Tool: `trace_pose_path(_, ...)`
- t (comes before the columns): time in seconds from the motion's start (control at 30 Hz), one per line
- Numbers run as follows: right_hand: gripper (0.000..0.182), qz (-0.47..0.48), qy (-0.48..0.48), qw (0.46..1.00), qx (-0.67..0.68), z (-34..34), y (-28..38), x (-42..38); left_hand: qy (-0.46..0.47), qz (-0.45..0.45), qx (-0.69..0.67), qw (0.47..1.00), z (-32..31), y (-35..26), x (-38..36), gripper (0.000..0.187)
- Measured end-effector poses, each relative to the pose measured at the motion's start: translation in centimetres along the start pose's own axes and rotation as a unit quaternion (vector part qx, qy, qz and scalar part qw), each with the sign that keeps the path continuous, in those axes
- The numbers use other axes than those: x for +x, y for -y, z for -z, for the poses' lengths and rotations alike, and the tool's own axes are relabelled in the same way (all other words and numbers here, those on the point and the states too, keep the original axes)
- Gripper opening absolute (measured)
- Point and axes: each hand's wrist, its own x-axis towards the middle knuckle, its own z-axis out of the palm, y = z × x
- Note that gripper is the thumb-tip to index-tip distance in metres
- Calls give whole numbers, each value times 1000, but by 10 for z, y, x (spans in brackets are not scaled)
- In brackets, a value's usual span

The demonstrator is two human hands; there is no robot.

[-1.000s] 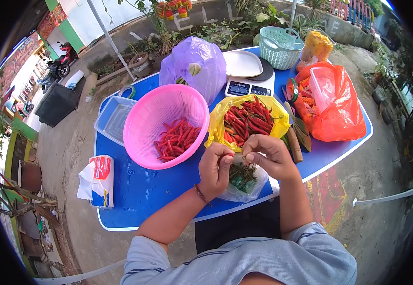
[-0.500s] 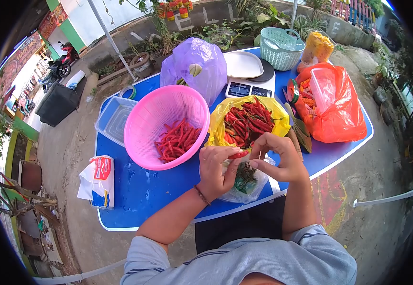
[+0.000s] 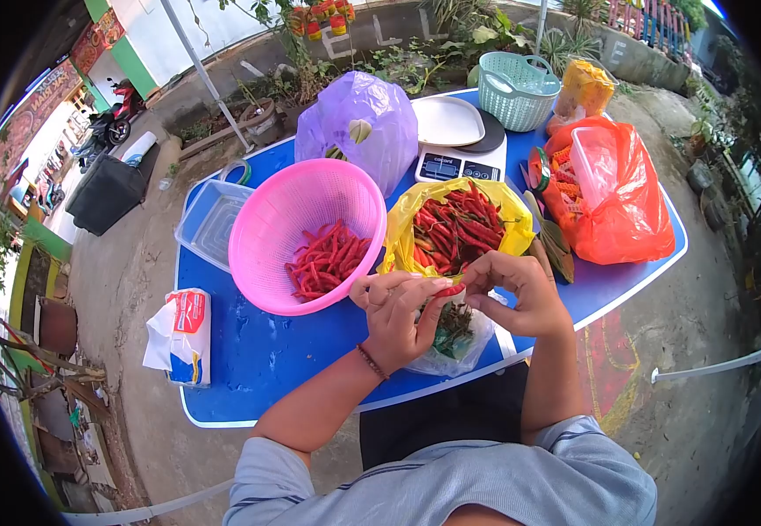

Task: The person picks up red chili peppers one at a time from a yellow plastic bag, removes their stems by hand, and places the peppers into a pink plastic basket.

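Note:
Between finger and thumb, my left hand (image 3: pixel 400 317) grips a red chili (image 3: pixel 452 290). The fingers of my right hand (image 3: pixel 522 294) are pinched at the chili's other end; its stem is too small to make out. Just beyond both hands, a yellow plastic bag (image 3: pixel 518 213) holds a heap of red chilies (image 3: pixel 461 230). Below the fingers sits a clear plastic bag (image 3: pixel 472 346) with green stems (image 3: pixel 456 323) in it. On the left, a pink strainer basket (image 3: pixel 262 215) contains more red chilies (image 3: pixel 332 261).
On the blue table (image 3: pixel 258 351) are a tissue pack (image 3: pixel 190 337), a clear plastic container (image 3: pixel 209 219), a purple bag (image 3: pixel 363 114), a kitchen scale (image 3: pixel 463 167), a green basket (image 3: pixel 516 96) and an orange-red bag (image 3: pixel 630 219). A metal pole (image 3: pixel 205 74) stands behind the table.
The chili has turned in my fingers, its right end now tilted upward. My left hand has shifted slightly, its fingers more bent, while my right hand stays close by.

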Motion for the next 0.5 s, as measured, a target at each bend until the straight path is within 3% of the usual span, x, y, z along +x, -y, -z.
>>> trace_pose_path(0.17,24,3,-23,999,-43,-4,12,4,-8,1,5,1000,-7,2,-6,33)
trace_pose_path(0.3,18,91,-43,990,-99,-3,8,6,-9,-19,33,999,-6,-1,-8,34)
trace_pose_path(0.4,18,126,-101,981,-106,-3,5,7,-78,-27,44,996,-11,-2,-15,45)
trace_pose_path(0.5,21,157,-152,970,-110,-7,0,8,-89,-51,65,993,-14,5,-22,58)
